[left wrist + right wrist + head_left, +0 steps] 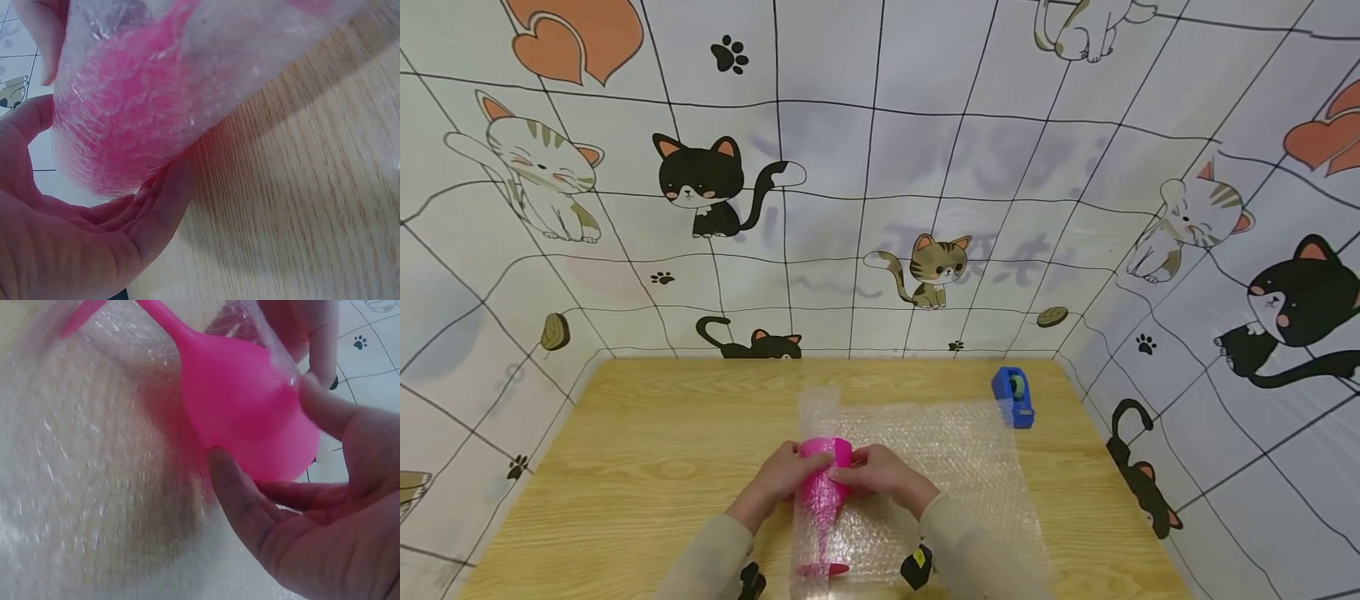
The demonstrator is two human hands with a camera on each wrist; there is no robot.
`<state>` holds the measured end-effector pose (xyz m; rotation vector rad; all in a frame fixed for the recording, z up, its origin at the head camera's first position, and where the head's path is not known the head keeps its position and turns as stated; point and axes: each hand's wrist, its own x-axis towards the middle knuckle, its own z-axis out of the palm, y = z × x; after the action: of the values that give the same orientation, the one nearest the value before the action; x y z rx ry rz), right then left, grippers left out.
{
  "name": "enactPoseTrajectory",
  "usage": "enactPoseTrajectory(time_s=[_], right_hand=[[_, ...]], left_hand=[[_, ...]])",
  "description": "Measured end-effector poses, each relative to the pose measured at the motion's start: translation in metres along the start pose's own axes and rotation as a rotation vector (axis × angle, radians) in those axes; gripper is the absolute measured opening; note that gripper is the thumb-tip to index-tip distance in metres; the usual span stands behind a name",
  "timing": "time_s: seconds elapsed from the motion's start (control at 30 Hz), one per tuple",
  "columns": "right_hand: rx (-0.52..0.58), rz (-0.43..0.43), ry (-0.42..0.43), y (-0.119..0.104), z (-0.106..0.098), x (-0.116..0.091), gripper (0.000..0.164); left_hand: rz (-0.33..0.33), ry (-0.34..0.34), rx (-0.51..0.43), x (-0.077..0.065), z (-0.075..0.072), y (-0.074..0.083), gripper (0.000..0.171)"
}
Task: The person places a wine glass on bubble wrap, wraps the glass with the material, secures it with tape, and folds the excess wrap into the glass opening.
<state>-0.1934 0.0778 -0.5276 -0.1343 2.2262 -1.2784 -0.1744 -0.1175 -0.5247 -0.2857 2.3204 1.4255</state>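
Observation:
A pink goblet [843, 451] lies on a sheet of bubble wrap [940, 467], its bowl toward the far side and its foot [838, 569] near the front. The wrap's left edge is folded over it and covers much of the bowl and stem. My left hand [777, 477] holds the bowl through the wrap from the left, with fingers curled around its side in the left wrist view. On the other side, my right hand [886, 473] grips the bare side of the bowl. In the right wrist view its thumb sits at the wrap's edge on the goblet [244, 400].
A blue tape dispenser [1014, 397] stands at the back right, by the wrap's far corner. The wooden table [685, 433] meets a cat-patterned cloth [820, 225] at the back and sides. Small black devices [917, 567] are worn at both wrists.

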Motion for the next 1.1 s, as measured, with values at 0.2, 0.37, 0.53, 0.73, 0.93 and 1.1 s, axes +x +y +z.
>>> enactPoseTrajectory(time_s=[0.2, 0.37, 0.53, 0.73, 0.93, 1.1], right_hand=[[0.021, -0.012, -0.006, 0.001, -0.002, -0.001, 0.056], [0.049, -0.024, 0.019, 0.004, 0.001, 0.0, 0.047], [0.067, -0.025, 0.002, 0.007, 0.0, 0.001, 0.051], [0.124, 0.0, -0.035, 0.012, -0.001, 0.003, 0.054], [0.211, 0.019, -0.069, 0.017, -0.002, 0.006, 0.052], [0.287, 0.033, -0.078, 0.02, 0.0, 0.007, 0.056]], left_hand=[[-0.012, 0.005, 0.013, 0.001, 0.001, 0.002, 0.088], [-0.009, 0.005, 0.022, 0.001, 0.003, 0.004, 0.089], [0.017, 0.018, 0.03, -0.001, 0.005, 0.005, 0.09], [0.042, -0.015, -0.016, -0.003, 0.002, 0.003, 0.083], [0.031, -0.075, -0.079, -0.005, -0.002, 0.001, 0.075], [0.011, -0.079, -0.083, -0.005, -0.004, -0.002, 0.082]])
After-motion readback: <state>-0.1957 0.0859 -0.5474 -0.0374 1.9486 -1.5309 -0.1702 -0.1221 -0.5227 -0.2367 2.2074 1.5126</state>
